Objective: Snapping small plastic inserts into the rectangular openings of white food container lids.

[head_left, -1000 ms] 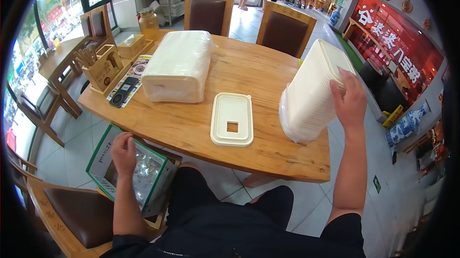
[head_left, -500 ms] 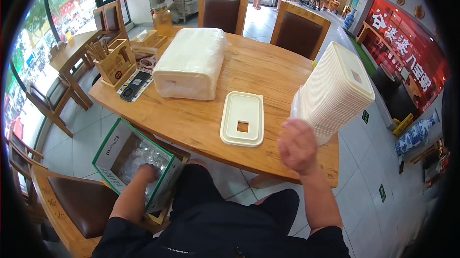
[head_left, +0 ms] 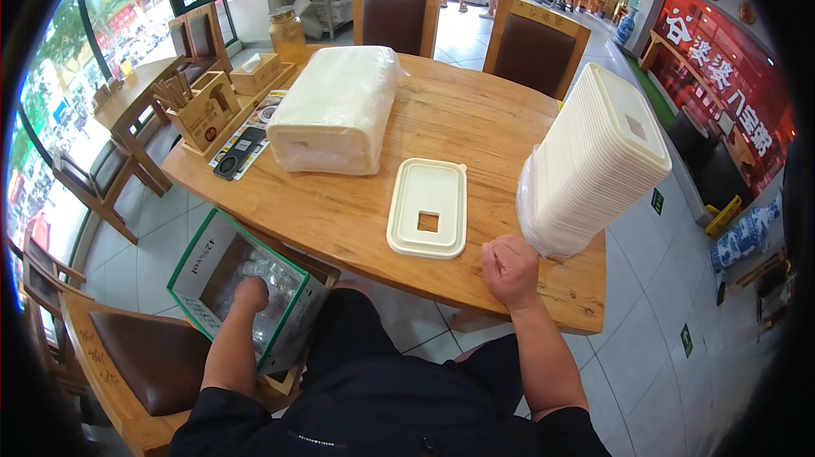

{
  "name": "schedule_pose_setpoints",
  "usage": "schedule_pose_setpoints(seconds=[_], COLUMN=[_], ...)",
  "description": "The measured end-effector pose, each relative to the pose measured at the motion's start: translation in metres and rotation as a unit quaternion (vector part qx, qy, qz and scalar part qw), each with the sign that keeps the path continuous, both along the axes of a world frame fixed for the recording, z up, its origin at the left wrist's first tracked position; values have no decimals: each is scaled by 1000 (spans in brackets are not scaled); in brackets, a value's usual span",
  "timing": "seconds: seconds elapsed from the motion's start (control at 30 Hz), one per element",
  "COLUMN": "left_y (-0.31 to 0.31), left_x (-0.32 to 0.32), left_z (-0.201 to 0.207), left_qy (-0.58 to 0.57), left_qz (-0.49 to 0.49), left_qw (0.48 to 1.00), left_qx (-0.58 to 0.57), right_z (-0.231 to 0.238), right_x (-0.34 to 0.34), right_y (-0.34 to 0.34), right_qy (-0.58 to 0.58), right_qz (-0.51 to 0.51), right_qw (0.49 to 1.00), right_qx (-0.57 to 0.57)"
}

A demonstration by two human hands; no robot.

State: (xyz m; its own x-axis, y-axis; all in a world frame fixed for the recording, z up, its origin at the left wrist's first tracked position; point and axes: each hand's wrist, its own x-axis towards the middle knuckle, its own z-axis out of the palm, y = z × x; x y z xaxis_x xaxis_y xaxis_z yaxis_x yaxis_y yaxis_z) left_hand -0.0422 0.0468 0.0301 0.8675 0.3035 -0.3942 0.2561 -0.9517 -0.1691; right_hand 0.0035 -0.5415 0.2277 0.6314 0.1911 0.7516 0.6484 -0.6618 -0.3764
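Note:
My left hand [head_left: 250, 295] is inside a green-edged cardboard box [head_left: 193, 245], among clear plastic pieces [head_left: 276, 284]. Its fingers are curled and point away, so what they grip is hidden. At the table's front edge my right hand [head_left: 511, 273] is closed in a fist, and nothing shows in it. A cream rectangular lid [head_left: 413, 189] with a square cutout lies flat on the table, left of that fist. Just beyond the fist stands a tall, leaning stack of matching lids [head_left: 586, 172], with a plastic wrapper round its base.
A plastic-wrapped cream pack [head_left: 338, 109] sits on the wooden table [head_left: 463, 121]. Left of it are a dark phone-like device [head_left: 240, 151], a wooden chopstick holder [head_left: 204, 117] and a jar [head_left: 287, 31]. The box rests on a chair [head_left: 140, 363]. Two people stand far back.
My right hand has moved down beside the stack and closed from a loosely raised pose into a fist. My left hand has risen slightly within the box.

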Motion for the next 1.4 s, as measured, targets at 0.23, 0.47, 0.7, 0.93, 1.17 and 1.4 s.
schedule_pose_setpoints(seconds=[0.23,0.47,0.7,0.93,1.17,1.4], left_y=[16,27,-1,-164,-291,-304], left_x=[-1,2,-6,-13,6,19], left_z=[13,12,116,201,214,214], left_qy=[-99,-157,-385,-302,-241,-315], left_qz=[64,71,138,21,-158,-274], left_qw=[993,981,879,654,673,671], left_qx=[-25,-86,-246,-693,-681,-613], right_z=[3,0,3,3,-1,13], right_x=[-3,-3,-3,-32,-61,-52], right_y=[0,-1,-2,63,92,63], right_qy=[8,20,25,129,425,430], right_qz=[-13,-20,-13,71,179,187], right_qw=[1000,999,1000,974,832,847], right_qx=[13,25,8,173,309,252])
